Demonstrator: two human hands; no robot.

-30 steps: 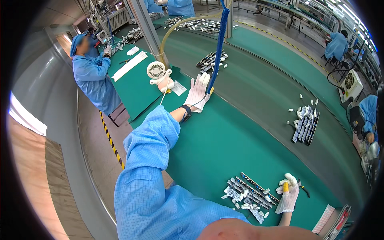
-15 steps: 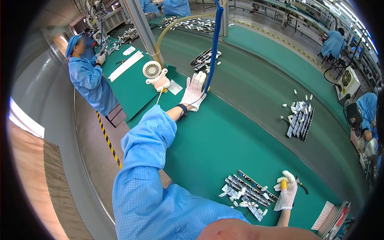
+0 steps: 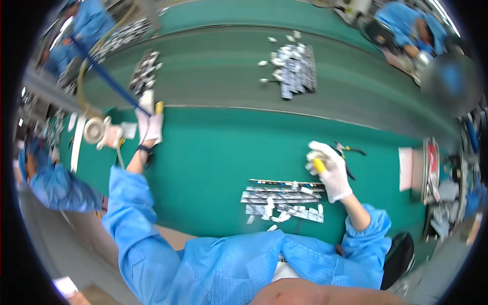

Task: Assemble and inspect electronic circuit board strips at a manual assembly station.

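Note:
My left hand [image 3: 151, 124], in a white glove with a yellow finger cot, reaches to the far left edge of the green mat. Its fingers are stretched out, open, with the tips close to a bundle of circuit strips [image 3: 144, 73]; whether they touch is blurred. A blue coiled cord [image 3: 104, 73] passes in front of it. My right hand [image 3: 328, 170], gloved alike, hovers or rests over the mat with fingers loosely bent and apart, nothing visible in them. Cutting pliers [image 3: 353, 150] with black and yellow handles lie beside it, partly hidden. Circuit strips with white connectors [image 3: 279, 195] lie to its left.
On the grey conveyor belt [image 3: 218, 71] sits another pile of strips [image 3: 295, 68]. A small fan [image 3: 96, 131] stands at the left. A bin [image 3: 429, 170] is at the right. Co-workers in blue sit at far left [image 3: 61, 188] and far right [image 3: 406, 28].
The whole view has swung round to the right and blurs. My left hand stays by the far strips, its fingers now nearer the bundle. My right hand now overlaps the pliers in view.

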